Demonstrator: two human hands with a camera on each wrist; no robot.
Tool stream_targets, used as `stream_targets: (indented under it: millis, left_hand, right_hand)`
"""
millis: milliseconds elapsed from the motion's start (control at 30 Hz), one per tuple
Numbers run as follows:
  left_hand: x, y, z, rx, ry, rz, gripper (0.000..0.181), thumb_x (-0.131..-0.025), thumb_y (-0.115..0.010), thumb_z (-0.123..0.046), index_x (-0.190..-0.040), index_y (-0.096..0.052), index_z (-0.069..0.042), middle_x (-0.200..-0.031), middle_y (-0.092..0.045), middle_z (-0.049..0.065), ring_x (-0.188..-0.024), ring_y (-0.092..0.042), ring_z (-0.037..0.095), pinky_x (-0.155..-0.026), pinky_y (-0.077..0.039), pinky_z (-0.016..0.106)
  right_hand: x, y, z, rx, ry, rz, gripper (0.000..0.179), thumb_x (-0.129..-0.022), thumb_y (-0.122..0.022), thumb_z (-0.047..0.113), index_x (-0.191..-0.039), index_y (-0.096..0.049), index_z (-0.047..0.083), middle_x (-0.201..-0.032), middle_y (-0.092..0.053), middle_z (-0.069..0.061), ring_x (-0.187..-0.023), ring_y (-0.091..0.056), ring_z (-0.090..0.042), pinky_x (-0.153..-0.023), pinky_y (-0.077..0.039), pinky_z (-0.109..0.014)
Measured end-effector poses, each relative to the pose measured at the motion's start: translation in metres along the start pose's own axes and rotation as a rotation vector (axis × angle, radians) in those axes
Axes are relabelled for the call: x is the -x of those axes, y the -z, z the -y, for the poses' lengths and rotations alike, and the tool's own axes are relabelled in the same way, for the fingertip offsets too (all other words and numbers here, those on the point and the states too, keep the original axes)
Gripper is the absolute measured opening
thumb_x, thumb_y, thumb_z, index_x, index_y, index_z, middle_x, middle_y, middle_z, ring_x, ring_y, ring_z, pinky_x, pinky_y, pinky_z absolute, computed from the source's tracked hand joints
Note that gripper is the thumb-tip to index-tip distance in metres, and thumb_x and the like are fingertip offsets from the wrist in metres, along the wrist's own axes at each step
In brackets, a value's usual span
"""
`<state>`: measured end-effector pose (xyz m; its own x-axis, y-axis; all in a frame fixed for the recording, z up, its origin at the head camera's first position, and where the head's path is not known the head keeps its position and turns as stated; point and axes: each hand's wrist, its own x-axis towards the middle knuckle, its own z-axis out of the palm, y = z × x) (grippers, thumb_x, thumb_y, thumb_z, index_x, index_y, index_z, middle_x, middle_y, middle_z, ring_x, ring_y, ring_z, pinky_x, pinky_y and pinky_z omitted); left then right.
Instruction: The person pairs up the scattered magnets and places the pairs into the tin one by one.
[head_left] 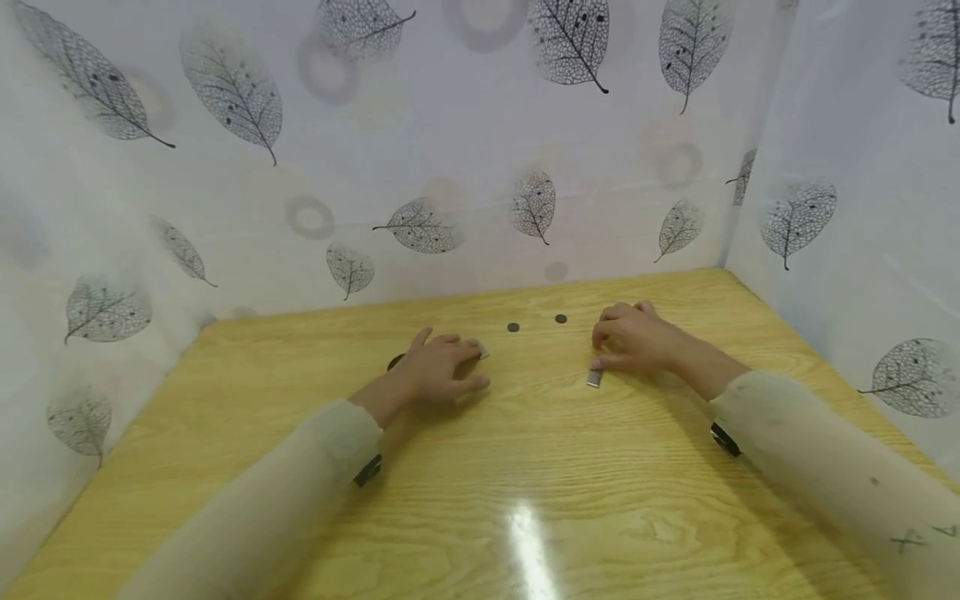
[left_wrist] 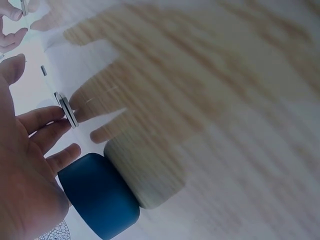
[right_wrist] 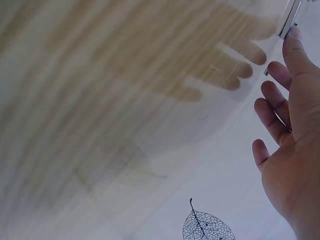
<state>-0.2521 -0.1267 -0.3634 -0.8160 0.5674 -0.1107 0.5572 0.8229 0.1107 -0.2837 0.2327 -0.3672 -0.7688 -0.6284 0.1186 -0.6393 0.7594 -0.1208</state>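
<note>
The left hand (head_left: 442,371) lies low over the table with its fingers extended. Its fingertips touch a small flat silver piece (head_left: 482,350), seen edge-on in the left wrist view as a thin metal piece (left_wrist: 66,110). Beside the little finger stands a short blue cylinder (left_wrist: 100,197), mostly hidden behind that hand in the head view. On the right, the other hand (head_left: 633,336) has its thumb tip on a small silver rectangle (head_left: 594,378) lying on the table. That hand's other fingers are loosely bent, and I see nothing gripped in them.
Two small dark discs, a left one (head_left: 513,327) and a right one (head_left: 561,318), lie between the hands toward the back. The wooden table (head_left: 480,467) meets a leaf-patterned curtain (head_left: 480,150) at its back and sides.
</note>
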Motion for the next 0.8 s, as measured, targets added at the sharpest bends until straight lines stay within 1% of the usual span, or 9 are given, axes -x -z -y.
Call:
stream_targets:
  millis: [167,333,467,567,733,800]
  left_hand:
    - [-0.003,-0.001,-0.003,0.019,-0.023,0.011,0.066,-0.099,-0.042,-0.061,-0.15,-0.045,-0.019,-0.157,-0.041,0.0,-0.148,-0.032,0.03,-0.119,-0.005,0.064]
    - [-0.002,0.0,-0.005,0.035,-0.014,0.018,0.065,-0.099,-0.044,-0.059,-0.15,-0.046,-0.018,-0.157,-0.042,0.002,-0.149,-0.031,0.032,-0.119,-0.005,0.063]
    - [-0.003,-0.003,-0.005,0.068,-0.018,0.009,0.063,-0.099,-0.045,-0.058,-0.149,-0.048,-0.018,-0.156,-0.044,0.002,-0.148,-0.032,0.033,-0.119,-0.005,0.064]
    - [-0.005,-0.005,-0.005,0.09,-0.035,0.001,0.063,-0.099,-0.045,-0.057,-0.148,-0.049,-0.018,-0.155,-0.044,0.002,-0.148,-0.032,0.033,-0.119,-0.005,0.065]
    - [-0.006,-0.006,-0.008,0.056,-0.045,-0.001,0.063,-0.099,-0.046,-0.059,-0.148,-0.049,-0.02,-0.156,-0.043,-0.001,-0.149,-0.031,0.03,-0.12,-0.005,0.062]
    - [-0.006,-0.007,-0.009,0.046,-0.06,-0.011,0.06,-0.099,-0.047,-0.057,-0.146,-0.051,-0.02,-0.155,-0.045,-0.002,-0.148,-0.033,0.03,-0.12,-0.006,0.062]
  right_hand:
    - [-0.001,0.0,0.002,-0.003,-0.011,-0.002,0.026,-0.082,-0.08,0.042,-0.092,-0.071,0.019,-0.105,-0.063,-0.001,-0.103,-0.055,-0.025,-0.09,-0.031,-0.049]
    - [-0.004,-0.001,0.004,-0.002,-0.007,0.0,0.026,-0.084,-0.078,0.043,-0.092,-0.071,0.02,-0.106,-0.064,-0.001,-0.103,-0.055,-0.024,-0.089,-0.031,-0.048]
    - [-0.008,-0.002,0.006,0.001,-0.011,0.01,0.026,-0.084,-0.078,0.043,-0.092,-0.071,0.02,-0.106,-0.063,-0.001,-0.103,-0.055,-0.024,-0.089,-0.031,-0.048]
    - [-0.012,-0.002,0.007,0.015,-0.022,0.019,0.025,-0.084,-0.078,0.043,-0.092,-0.071,0.02,-0.105,-0.063,-0.001,-0.104,-0.055,-0.025,-0.09,-0.032,-0.049]
    - [-0.017,-0.003,0.009,0.031,-0.02,0.024,0.023,-0.086,-0.077,0.042,-0.092,-0.072,0.021,-0.105,-0.063,-0.001,-0.104,-0.055,-0.024,-0.09,-0.032,-0.05]
    - [-0.019,-0.004,0.009,0.029,-0.018,0.026,0.021,-0.086,-0.077,0.04,-0.092,-0.072,0.021,-0.104,-0.063,-0.001,-0.103,-0.055,-0.024,-0.09,-0.033,-0.05]
